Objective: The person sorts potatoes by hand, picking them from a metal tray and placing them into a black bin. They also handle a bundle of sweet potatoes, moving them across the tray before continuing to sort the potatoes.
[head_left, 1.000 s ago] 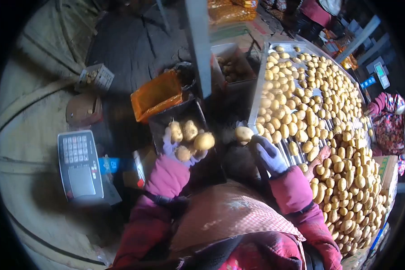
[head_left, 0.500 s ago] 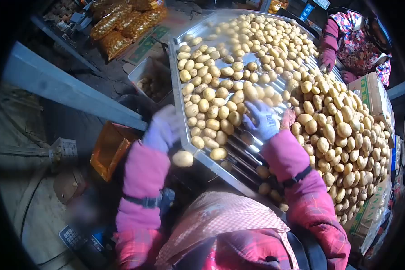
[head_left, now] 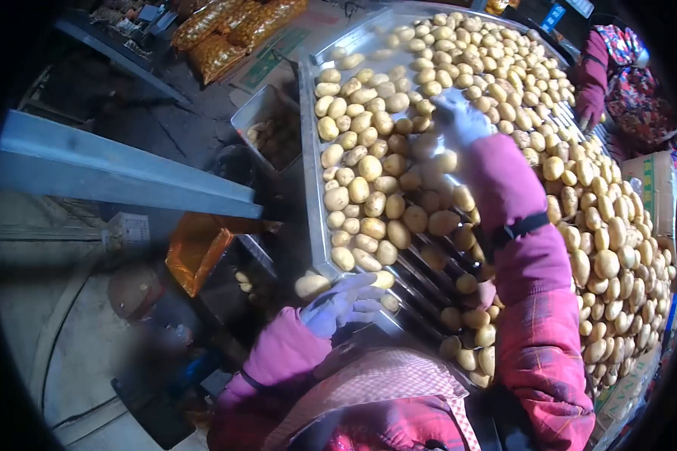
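Observation:
Pale yellow potatoes (head_left: pixel 372 169) cover a metal sorting table with a raised rim (head_left: pixel 314 173) and roller-like bars (head_left: pixel 421 282). My left hand (head_left: pixel 342 304), in a light purple glove, is at the table's near left corner with its fingers stretched out. A potato (head_left: pixel 384 279) lies just beyond its fingertips, and another potato (head_left: pixel 312 286) is beside it, outside the rim. My right hand (head_left: pixel 462 120), gloved and somewhat blurred, reaches across the table over the potatoes with its fingers extended. I see nothing held in either hand.
A large potato heap (head_left: pixel 609 263) rises on the right beside cardboard boxes (head_left: pixel 649 188). Across the table is another person's sleeve (head_left: pixel 593 75). A bin (head_left: pixel 267 131), a blue-grey metal beam (head_left: pixel 128 173) and an orange-lined container (head_left: pixel 195 252) stand left. Filled net bags (head_left: pixel 233 34) lie behind.
My right hand has moved forward, farther across the table. My left hand has come down and right to the near corner. The camera view has shifted slightly.

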The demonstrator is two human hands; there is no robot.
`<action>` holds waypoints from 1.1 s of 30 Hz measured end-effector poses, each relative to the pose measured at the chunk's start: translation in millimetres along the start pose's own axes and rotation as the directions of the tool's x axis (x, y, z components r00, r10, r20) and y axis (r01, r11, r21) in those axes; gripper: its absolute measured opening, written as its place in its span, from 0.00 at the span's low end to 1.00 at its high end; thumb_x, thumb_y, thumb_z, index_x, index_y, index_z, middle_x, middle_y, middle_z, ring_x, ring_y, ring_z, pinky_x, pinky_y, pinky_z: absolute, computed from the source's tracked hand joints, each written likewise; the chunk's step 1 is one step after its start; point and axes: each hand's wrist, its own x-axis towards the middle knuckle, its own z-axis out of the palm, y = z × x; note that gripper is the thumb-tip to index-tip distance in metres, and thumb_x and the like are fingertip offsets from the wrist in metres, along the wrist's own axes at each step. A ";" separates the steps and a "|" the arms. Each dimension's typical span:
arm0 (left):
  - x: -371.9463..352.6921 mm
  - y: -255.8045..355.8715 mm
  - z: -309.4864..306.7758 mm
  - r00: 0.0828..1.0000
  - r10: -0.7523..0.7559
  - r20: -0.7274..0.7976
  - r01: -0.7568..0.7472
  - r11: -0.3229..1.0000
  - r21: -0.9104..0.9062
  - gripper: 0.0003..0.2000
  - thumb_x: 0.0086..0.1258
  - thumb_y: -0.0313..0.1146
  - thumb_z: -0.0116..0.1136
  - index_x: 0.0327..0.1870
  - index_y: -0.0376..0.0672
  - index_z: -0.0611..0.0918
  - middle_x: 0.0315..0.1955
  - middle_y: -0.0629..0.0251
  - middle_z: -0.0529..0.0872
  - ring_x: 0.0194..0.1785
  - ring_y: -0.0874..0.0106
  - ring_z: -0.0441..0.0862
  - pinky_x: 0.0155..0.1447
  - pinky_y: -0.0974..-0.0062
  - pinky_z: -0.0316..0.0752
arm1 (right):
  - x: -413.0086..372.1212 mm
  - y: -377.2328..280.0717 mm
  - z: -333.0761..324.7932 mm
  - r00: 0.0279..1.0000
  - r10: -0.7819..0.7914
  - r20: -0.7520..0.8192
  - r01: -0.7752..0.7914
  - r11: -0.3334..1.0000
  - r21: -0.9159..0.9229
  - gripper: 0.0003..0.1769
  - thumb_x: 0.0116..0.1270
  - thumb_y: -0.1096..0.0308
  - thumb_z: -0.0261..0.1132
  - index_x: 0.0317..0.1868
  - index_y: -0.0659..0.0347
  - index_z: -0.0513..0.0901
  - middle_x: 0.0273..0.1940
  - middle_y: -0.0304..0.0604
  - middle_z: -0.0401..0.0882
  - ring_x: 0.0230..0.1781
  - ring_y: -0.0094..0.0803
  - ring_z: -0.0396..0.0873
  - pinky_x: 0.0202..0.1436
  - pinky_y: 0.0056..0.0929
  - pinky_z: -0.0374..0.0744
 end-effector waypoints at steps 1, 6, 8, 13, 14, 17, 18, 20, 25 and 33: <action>0.9 -6.5 -8.5 0.997 -0.071 -0.033 0.069 0.996 -0.061 0.41 0.67 0.55 0.58 0.74 0.41 0.57 0.64 0.55 0.70 0.59 0.66 0.76 0.63 0.67 0.72 | 19.6 9.5 8.0 0.998 -0.068 -0.004 0.068 0.992 -0.110 0.23 0.65 0.55 0.61 0.61 0.36 0.76 0.62 0.42 0.74 0.64 0.43 0.72 0.61 0.40 0.74; -23.1 -3.2 -10.1 0.991 -0.044 -0.124 0.023 0.986 -0.163 0.29 0.72 0.38 0.53 0.71 0.40 0.62 0.64 0.47 0.71 0.64 0.52 0.73 0.62 0.56 0.74 | 74.6 18.7 46.8 0.999 -0.001 -0.054 -0.014 0.961 -0.277 0.24 0.62 0.54 0.63 0.60 0.38 0.76 0.59 0.45 0.73 0.64 0.46 0.70 0.63 0.43 0.72; -29.6 0.7 -13.2 0.990 -0.036 -0.138 0.011 0.984 -0.176 0.29 0.72 0.39 0.53 0.72 0.40 0.61 0.64 0.46 0.71 0.64 0.51 0.73 0.63 0.55 0.73 | 88.0 16.2 29.8 0.993 0.081 0.087 -0.062 0.976 -0.209 0.29 0.57 0.54 0.69 0.61 0.42 0.75 0.60 0.49 0.72 0.62 0.48 0.72 0.62 0.44 0.75; -41.1 -9.3 -16.9 0.992 0.071 -0.108 -0.099 0.954 -0.284 0.30 0.74 0.41 0.51 0.73 0.39 0.59 0.64 0.44 0.70 0.63 0.48 0.74 0.64 0.51 0.73 | 110.5 28.9 51.1 0.990 0.123 0.074 -0.105 0.971 -0.213 0.33 0.56 0.53 0.70 0.62 0.51 0.73 0.62 0.54 0.71 0.63 0.49 0.72 0.63 0.44 0.73; -47.5 -7.6 -18.3 0.991 0.080 -0.112 -0.109 0.953 -0.284 0.30 0.74 0.41 0.51 0.73 0.39 0.59 0.64 0.44 0.70 0.63 0.48 0.74 0.64 0.51 0.73 | 106.1 38.8 57.5 0.991 0.113 0.072 -0.096 0.972 -0.213 0.33 0.56 0.53 0.70 0.62 0.51 0.73 0.62 0.54 0.71 0.63 0.49 0.72 0.63 0.44 0.73; -72.5 12.8 -18.3 0.934 0.229 -0.272 -0.267 0.957 -0.112 0.27 0.75 0.42 0.48 0.72 0.43 0.63 0.64 0.42 0.71 0.62 0.44 0.74 0.63 0.46 0.71 | 87.7 48.6 56.5 0.997 0.061 -0.055 -0.065 0.995 -0.075 0.32 0.55 0.51 0.69 0.58 0.56 0.74 0.60 0.56 0.72 0.61 0.50 0.72 0.62 0.41 0.74; -81.1 9.5 -22.6 0.929 0.247 -0.275 -0.286 0.951 -0.114 0.27 0.75 0.42 0.48 0.72 0.43 0.63 0.64 0.42 0.71 0.62 0.44 0.74 0.63 0.46 0.71 | 73.6 45.6 47.4 0.996 0.084 -0.031 -0.085 0.996 -0.038 0.31 0.55 0.51 0.69 0.55 0.58 0.74 0.58 0.56 0.73 0.59 0.50 0.73 0.61 0.41 0.74; -94.8 -3.6 -36.1 0.912 0.377 -0.163 -0.408 0.876 -0.257 0.26 0.76 0.42 0.45 0.72 0.42 0.63 0.65 0.42 0.70 0.62 0.43 0.74 0.64 0.47 0.71 | 60.3 59.1 48.0 0.999 0.032 0.001 -0.032 0.997 -0.072 0.28 0.55 0.50 0.69 0.50 0.59 0.74 0.53 0.54 0.75 0.56 0.50 0.75 0.57 0.41 0.75; -122.4 -6.8 -44.9 0.829 0.535 -0.162 -0.557 0.770 -0.312 0.26 0.76 0.42 0.46 0.71 0.39 0.65 0.65 0.39 0.69 0.63 0.42 0.72 0.65 0.47 0.69 | 23.7 62.5 28.5 0.993 0.040 -0.114 -0.040 0.999 -0.003 0.30 0.52 0.49 0.73 0.48 0.59 0.74 0.49 0.51 0.76 0.51 0.48 0.77 0.53 0.42 0.76; -145.8 -7.7 -42.3 0.792 0.581 -0.188 -0.610 0.739 -0.288 0.27 0.75 0.43 0.47 0.71 0.39 0.64 0.65 0.39 0.69 0.63 0.43 0.73 0.66 0.47 0.69 | -25.5 -156.1 -36.5 0.569 -0.556 -0.606 0.725 0.686 0.051 0.31 0.53 0.56 0.76 0.54 0.59 0.74 0.54 0.51 0.74 0.52 0.45 0.77 0.53 0.40 0.77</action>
